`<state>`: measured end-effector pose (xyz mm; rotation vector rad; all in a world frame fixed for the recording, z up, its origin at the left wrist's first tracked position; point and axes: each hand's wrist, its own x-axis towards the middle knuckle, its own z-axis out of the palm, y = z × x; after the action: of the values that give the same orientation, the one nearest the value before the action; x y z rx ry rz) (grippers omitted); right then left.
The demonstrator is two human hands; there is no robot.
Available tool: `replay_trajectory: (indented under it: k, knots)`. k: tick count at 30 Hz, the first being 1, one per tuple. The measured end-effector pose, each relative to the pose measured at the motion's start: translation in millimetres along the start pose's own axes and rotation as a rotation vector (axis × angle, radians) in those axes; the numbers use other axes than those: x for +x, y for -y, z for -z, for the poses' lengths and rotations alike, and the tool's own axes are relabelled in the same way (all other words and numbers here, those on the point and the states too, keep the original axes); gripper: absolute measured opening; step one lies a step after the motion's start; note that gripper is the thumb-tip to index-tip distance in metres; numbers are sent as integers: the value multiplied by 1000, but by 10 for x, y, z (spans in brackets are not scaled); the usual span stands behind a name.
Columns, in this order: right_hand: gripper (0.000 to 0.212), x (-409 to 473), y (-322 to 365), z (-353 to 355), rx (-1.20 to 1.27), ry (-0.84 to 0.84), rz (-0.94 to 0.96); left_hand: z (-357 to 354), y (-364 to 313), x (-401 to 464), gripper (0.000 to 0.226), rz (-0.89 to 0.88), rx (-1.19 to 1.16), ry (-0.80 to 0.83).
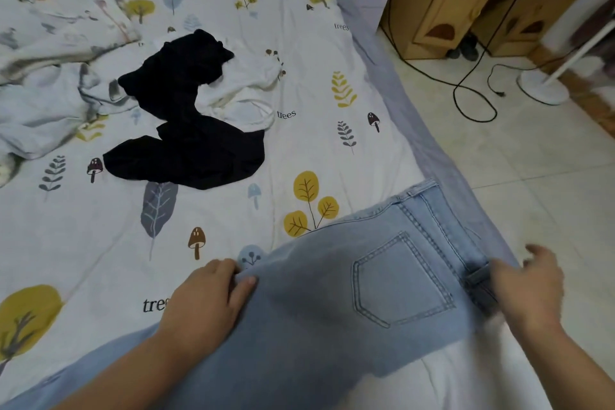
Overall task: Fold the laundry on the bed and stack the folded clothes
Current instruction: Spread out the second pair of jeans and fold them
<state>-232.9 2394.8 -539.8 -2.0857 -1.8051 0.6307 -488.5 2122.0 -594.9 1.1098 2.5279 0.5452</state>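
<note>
pale blue jeans [332,303] lie spread at the near right corner of the bed [299,27], back pocket up, waistband toward the right edge and the legs trailing off to the near left under the arms. the left hand [206,296] pinches a fold of denim at the seat edge, its fingers [248,283] curled onto the cloth. the right hand [529,283] is at the waistband by a belt loop; it is blurred, its fingers look loosely spread, and whether they grip the band cannot be told.

the step in hand appears to be laying the jeans flat and square before the first fold. the next move likely calls for both hands to hold the waist and seat firmly, smooth the denim, then bring one leg over the other so the seams line up, keeping the cloth from sliding off the bed's right edge.

farther left on the bed a black garment [186,130] lies crumpled and unfolded, partly over a white garment [246,90], with a rumpled quilt [40,103] at far left. no folded stack is in sight, so the job looks to be near its start.

right of the bed, on the tiled floor [515,160], a black cable [472,100] loops near a white fan base [542,86] and a wooden cabinet [466,0].
</note>
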Motion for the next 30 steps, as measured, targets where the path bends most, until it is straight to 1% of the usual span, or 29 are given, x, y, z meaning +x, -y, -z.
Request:
replay_trajectory:
  k: [1,2,4,5,7,9,10,12,13,15,17,18,19,20,21,22,24,25,26,28,30]
  knots:
    - [70,18,118,17,-24,4,126,25,-27,3,26,-16,-31,-11]
    - [70,49,233,-1,-59,58,233,38,-53,15,27,-21,-46,0]
    - [56,134,434,-99,-104,191,341,63,-90,67,26,5,-48,77]
    - [53,177,525,-161,-109,259,345,74,-78,99,22,17,-52,129]
    - [58,294,641,-280,-133,407,316,95,-22,144,12,33,-44,261]
    - [61,366,704,-344,-209,505,284,107,48,178,21,49,-7,405]
    - [55,392,718,-368,-269,522,292,109,87,195,23,49,-9,438]
    - [27,419,763,-382,-395,502,351,109,126,205,22,39,-53,459]
    - [28,429,802,-378,-442,468,389,104,146,188,23,43,-90,458]
    - [40,460,936,-338,-504,340,489,99,159,128,23,64,-177,388]
    - [40,521,1147,-298,-465,169,595,148,111,62,19,71,-177,207]
    - [40,552,1268,-294,-426,95,638,173,75,52,26,76,-149,94]
    - [38,566,1397,-306,-393,23,666,195,24,61,31,85,-122,-7]
    - [33,580,1522,-338,-370,-35,681,226,-21,74,32,83,-109,-97]
    - [25,583,1641,-392,-357,-93,671,256,-67,85,25,77,-78,-149]
    - [22,562,1744,-451,-361,-124,628,273,-107,94,20,76,-34,-174]
    - [47,444,1870,-571,-338,-115,544,225,-109,84,55,98,111,-166]
    - [56,335,1890,-631,-313,-111,572,193,-104,37,65,80,182,-180]
    - [62,195,1877,-696,-289,-104,637,153,-109,-14,66,31,239,-198]
    - [68,-191,1724,-876,-249,-73,804,67,-115,-137,66,-100,306,-176]
    - [72,-585,1429,-1081,-296,32,906,-70,-53,-238,70,-173,328,-102]
